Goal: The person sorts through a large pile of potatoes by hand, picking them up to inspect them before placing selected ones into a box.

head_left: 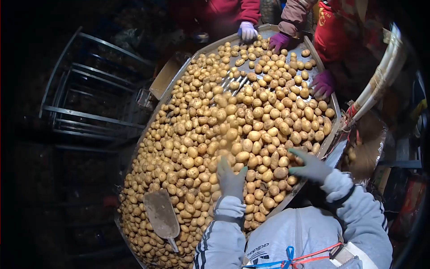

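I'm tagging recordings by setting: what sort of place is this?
Probably a potato sorting or packing shed, though the dark surroundings hide much. A large metal-rimmed table is heaped with potatoes, a flat scoop lies on them, and co-workers' gloved hands reach in at the far end.

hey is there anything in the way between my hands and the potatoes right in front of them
Nothing visible. Your left hand and right hand are both right at the potatoes. The scoop lies on them off to the left, outside that path.
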